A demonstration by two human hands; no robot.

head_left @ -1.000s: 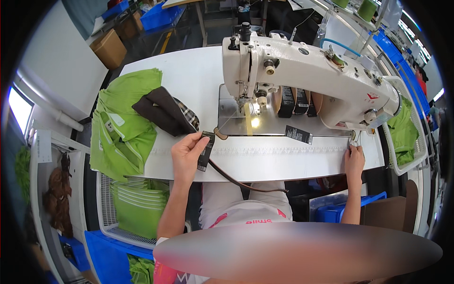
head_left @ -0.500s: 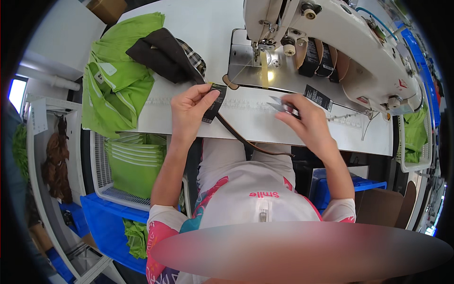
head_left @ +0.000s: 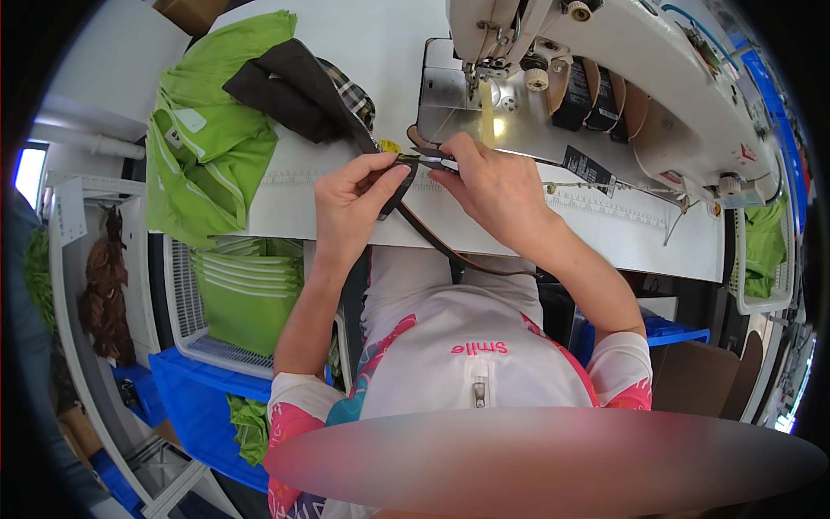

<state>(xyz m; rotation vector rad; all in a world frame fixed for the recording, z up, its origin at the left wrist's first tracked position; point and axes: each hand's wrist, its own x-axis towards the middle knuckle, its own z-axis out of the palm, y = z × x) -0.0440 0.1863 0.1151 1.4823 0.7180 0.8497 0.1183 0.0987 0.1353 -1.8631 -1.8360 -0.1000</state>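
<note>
Closest to the body, a narrow dark strip [head_left: 441, 248] curves from beside the left hand [head_left: 348, 206] down over the table edge toward the lap. Just past it, the two hands now work side by side: half a second ago the right hand [head_left: 501, 190] is well apart with the thread snips [head_left: 432, 156], and now it has brought their blades to the upper end of the black label [head_left: 399, 194]. That puts tool and label at one spot, so a trim there looks to be in hand. The left hand pinches the label between thumb and fingers; the right grips the snips, tips toward the left. Whether the blades touch the label, I cannot tell.

The label is held over the near part of the white table [head_left: 303, 212]. It has tilted, its printed face no longer turned up, and shows as a slim dark piece partly covered by the thumb.

Just beyond the fingers is a small yellow piece [head_left: 390, 146]; farther off, a dark garment [head_left: 285, 104] rests against green cloth [head_left: 207, 143], and a loose label [head_left: 586, 164] lies before the sewing machine [head_left: 683, 82]
</note>
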